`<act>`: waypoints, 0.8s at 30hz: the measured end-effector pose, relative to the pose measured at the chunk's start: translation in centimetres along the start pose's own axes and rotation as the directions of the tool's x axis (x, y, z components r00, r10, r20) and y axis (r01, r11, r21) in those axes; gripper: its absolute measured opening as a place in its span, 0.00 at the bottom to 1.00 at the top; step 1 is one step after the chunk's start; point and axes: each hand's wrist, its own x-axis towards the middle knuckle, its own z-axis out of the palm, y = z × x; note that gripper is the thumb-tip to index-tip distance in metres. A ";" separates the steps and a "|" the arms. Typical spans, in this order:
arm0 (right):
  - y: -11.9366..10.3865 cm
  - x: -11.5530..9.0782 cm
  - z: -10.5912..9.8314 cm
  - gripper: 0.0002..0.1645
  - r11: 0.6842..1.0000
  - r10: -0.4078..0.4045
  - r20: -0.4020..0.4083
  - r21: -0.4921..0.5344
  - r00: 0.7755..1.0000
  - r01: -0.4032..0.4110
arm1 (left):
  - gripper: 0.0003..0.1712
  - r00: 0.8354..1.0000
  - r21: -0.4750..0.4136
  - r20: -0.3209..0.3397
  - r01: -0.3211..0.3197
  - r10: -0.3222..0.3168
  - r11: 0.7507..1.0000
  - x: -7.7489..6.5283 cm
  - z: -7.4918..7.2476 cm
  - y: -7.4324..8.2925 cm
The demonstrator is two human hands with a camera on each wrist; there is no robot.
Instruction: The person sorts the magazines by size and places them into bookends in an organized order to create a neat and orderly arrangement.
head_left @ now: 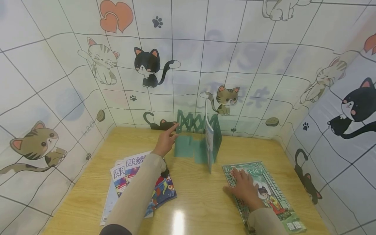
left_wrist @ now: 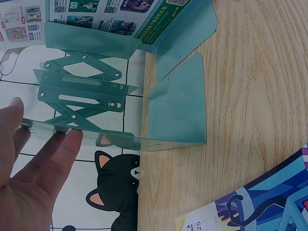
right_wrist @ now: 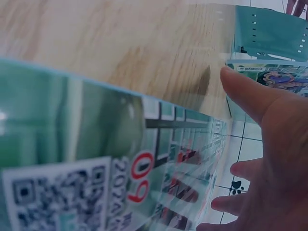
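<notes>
A green extendable metal bookend [head_left: 184, 147] with a crisscross lattice back stands at the back of the table. My left hand [head_left: 165, 142] is at its left end plate [left_wrist: 175, 140], fingertips touching the plate's edge in the left wrist view. Against the right end plate [head_left: 217, 137] a thin magazine [head_left: 209, 140] stands upright. My right hand [head_left: 243, 187] is over a green-covered magazine [head_left: 271, 182] lying flat at the right, its fingers spread and holding nothing. In the right wrist view, the thumb [right_wrist: 245, 89] points away from the other fingers; whether the hand touches the cover is unclear.
Several magazines [head_left: 118, 178] lie overlapping on the left of the wooden table [head_left: 194, 202], partly hidden under my left forearm. A cloth or sheet wall [head_left: 188, 65] with printed cats and grid lines encloses the table at the back and both sides.
</notes>
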 end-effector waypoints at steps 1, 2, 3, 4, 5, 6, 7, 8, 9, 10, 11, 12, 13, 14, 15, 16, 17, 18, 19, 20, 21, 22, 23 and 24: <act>0.1 0.0 0.0 0.66 1.000 0.000 0.005 -0.003 1.000 0.000 | 0.32 1.000 0.001 0.000 0.000 0.000 1.000 0.0 0.0 0.0; 0.2 -0.1 0.0 0.66 1.000 0.003 0.011 -0.006 1.000 -0.003 | 0.32 1.000 0.001 -0.001 0.001 -0.001 1.000 0.0 0.0 0.0; 0.3 -0.2 -0.1 0.66 1.000 0.004 0.018 -0.006 1.000 -0.004 | 0.33 1.000 0.002 -0.001 -0.002 0.002 1.000 0.0 0.0 0.0; 0.4 -0.2 -0.1 0.67 1.000 0.007 0.023 -0.010 1.000 -0.007 | 0.33 1.000 0.002 0.000 -0.003 0.003 1.000 0.0 0.0 0.0; 0.5 -0.2 -0.2 0.67 1.000 0.009 0.026 -0.011 1.000 -0.009 | 0.33 1.000 0.004 0.000 -0.003 0.003 1.000 0.0 0.0 0.1; 0.5 -0.3 -0.2 0.67 1.000 0.014 0.034 -0.017 0.999 -0.013 | 0.32 1.000 0.005 0.001 -0.003 0.003 1.000 0.0 0.0 0.1; 0.6 -0.2 -0.3 0.68 1.000 0.018 0.040 -0.019 0.999 -0.017 | 0.32 1.000 0.004 0.002 -0.003 0.003 1.000 0.0 0.0 0.1; 0.7 -0.2 -0.3 0.68 1.000 0.021 0.044 -0.022 0.999 -0.021 | 0.32 1.000 0.004 0.002 -0.001 0.001 1.000 0.0 0.0 0.1; 0.8 -0.1 -0.3 0.68 0.999 0.026 0.049 -0.027 0.998 -0.024 | 0.32 1.000 0.003 0.003 0.000 0.000 1.000 0.0 0.0 0.2; 0.9 0.0 -0.4 0.68 0.999 0.030 0.054 -0.035 0.998 -0.028 | 0.32 1.000 0.003 0.003 0.005 -0.005 1.000 0.0 0.0 0.2; 0.9 0.0 -0.4 0.68 0.999 0.035 0.061 -0.037 0.998 -0.032 | 0.32 1.000 0.002 0.003 0.007 -0.007 1.000 0.0 0.0 0.2; 1.0 0.1 -0.5 0.68 0.998 0.037 0.067 -0.045 0.997 -0.034 | 0.32 1.000 0.001 0.004 0.008 -0.008 1.000 0.0 0.0 0.2; 1.0 0.2 -0.5 0.68 0.998 0.038 0.071 -0.050 0.997 -0.035 | 0.32 1.000 0.001 0.005 0.009 -0.009 1.000 0.0 0.0 0.2; 1.0 0.2 -0.6 0.68 0.998 0.041 0.077 -0.052 0.996 -0.037 | 0.32 1.000 0.002 0.005 0.009 -0.009 1.000 0.0 0.0 0.2; 1.0 0.2 -0.6 0.67 0.998 0.041 0.083 -0.055 0.996 -0.036 | 0.32 1.000 0.003 0.005 0.008 -0.008 1.000 0.0 0.0 0.2; 1.0 0.2 -0.7 0.67 0.998 0.039 0.089 -0.055 0.995 -0.034 | 0.32 1.000 0.004 0.005 0.006 -0.007 1.000 0.0 0.0 0.2; 1.0 0.2 -0.8 0.66 0.998 0.035 0.093 -0.054 0.995 -0.030 | 0.32 1.000 0.004 0.004 0.005 -0.005 1.000 0.0 0.0 0.2; 0.9 0.2 -1.0 0.66 0.998 0.030 0.097 -0.051 0.995 -0.025 | 0.32 1.000 0.007 0.002 0.004 -0.004 1.000 0.0 0.1 0.2; 0.8 0.2 -1.1 0.65 0.999 0.025 0.103 -0.047 0.994 -0.021 | 0.32 1.000 0.007 0.001 0.004 -0.004 1.000 -0.1 0.1 0.2; 0.8 0.3 -1.2 0.64 0.999 0.020 0.109 -0.037 0.994 -0.016 | 0.32 1.000 0.007 0.000 0.002 -0.002 1.000 -0.1 0.1 0.3; 0.7 0.3 -1.4 0.63 1.000 0.014 0.113 -0.029 0.993 -0.011 | 0.31 1.000 0.007 0.000 0.001 -0.001 1.000 -0.1 0.1 0.3; 0.6 0.3 -1.5 0.62 1.000 0.009 0.118 -0.021 0.993 -0.007 | 0.31 1.000 0.005 0.001 0.000 0.000 1.000 -0.1 0.0 0.3; 0.5 0.3 -1.6 0.61 1.000 0.002 0.120 -0.011 0.993 -0.001 | 0.31 1.000 0.004 0.002 -0.003 0.003 1.000 -0.1 0.0 0.3; 0.5 0.3 -1.6 0.61 1.000 -0.007 0.123 -0.007 0.992 0.008 | 0.32 1.000 0.005 0.005 -0.006 0.006 1.000 -0.1 0.0 0.2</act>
